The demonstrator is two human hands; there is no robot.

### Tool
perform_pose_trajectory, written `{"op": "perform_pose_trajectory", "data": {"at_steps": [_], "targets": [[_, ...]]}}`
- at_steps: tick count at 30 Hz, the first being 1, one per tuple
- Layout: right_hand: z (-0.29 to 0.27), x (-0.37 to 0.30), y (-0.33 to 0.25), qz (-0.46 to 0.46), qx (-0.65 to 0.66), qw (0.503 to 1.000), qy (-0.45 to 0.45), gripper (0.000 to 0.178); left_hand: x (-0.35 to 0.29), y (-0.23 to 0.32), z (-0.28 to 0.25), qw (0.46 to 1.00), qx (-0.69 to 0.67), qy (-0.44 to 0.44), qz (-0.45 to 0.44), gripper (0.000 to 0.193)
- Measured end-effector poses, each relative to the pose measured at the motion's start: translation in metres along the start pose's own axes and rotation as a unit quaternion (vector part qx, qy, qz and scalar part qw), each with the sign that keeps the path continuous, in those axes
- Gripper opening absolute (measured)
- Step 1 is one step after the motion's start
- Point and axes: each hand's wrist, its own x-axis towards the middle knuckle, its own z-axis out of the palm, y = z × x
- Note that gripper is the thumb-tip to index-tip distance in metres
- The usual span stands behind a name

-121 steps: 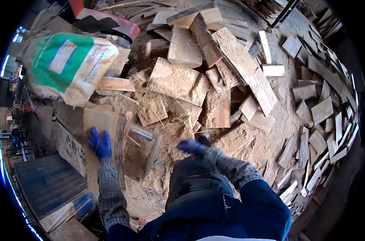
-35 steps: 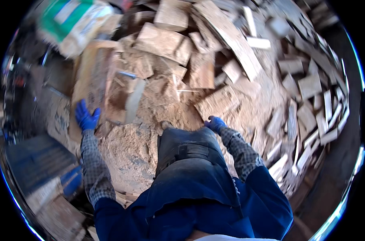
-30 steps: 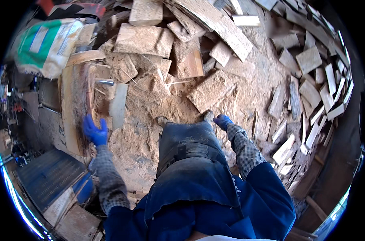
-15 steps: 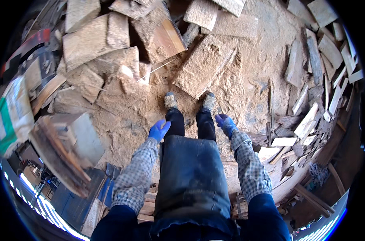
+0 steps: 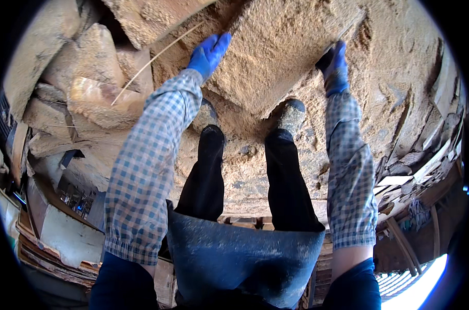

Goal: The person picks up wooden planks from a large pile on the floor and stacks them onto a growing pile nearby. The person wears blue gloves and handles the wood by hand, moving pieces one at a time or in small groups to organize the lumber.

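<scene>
Underfoot, sawdusty floor (image 5: 381, 67) around a board (image 5: 276, 51)

Holding blue-gloved left hand (image 5: 208, 56) and right hand (image 5: 334, 67) at opposite edges of a sawdust-covered board (image 5: 273, 57) near twelve o'clock; standing close in dusty shoes (image 5: 291, 117).

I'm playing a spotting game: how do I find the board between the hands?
Start at the two boots near the middle. Just above lies a wide board coated in sawdust, one corner pointing down between them. Unlike the wood pieces at the left, it has the left hand on one side and the right hand on the other.
</scene>
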Motion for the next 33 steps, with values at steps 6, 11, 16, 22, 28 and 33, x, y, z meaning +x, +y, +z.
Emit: {"op": "perform_pose_trajectory", "data": {"at_steps": [6, 11, 16, 22, 28, 33], "targets": [[0.023, 0.004, 0.011, 0.081, -0.026, 0.988, 0.13, 0.077, 0.047, -0.021, -0.013, 0.976, 0.156, 0.104, -0.112, 0.077], [0.031, -0.034, 0.007, 0.128, -0.105, 0.972, 0.164, 0.08, -0.017, -0.002, 0.01, 0.983, -0.119, 0.008, -0.139, 0.075], [0.003, -0.095, 0.069, 0.203, 0.012, 0.979, 0.023, 0.077, -0.071, 0.019, 0.014, 0.977, 0.145, 0.008, -0.154, 0.101], [0.007, -0.138, 0.046, 0.219, 0.067, 0.973, -0.035, 0.078, -0.132, 0.079, 0.052, 0.992, 0.1, -0.03, -0.067, 0.104], [-0.022, -0.276, 0.054, 0.295, 0.18, 0.936, -0.06, 0.071, -0.183, 0.146, 0.08, 0.981, 0.188, -0.033, -0.032, 0.092], [-0.018, -0.312, 0.055, 0.168, 0.271, 0.948, 0.017, 0.054, -0.203, 0.19, 0.12, 0.981, 0.184, -0.041, -0.051, 0.124]]}}
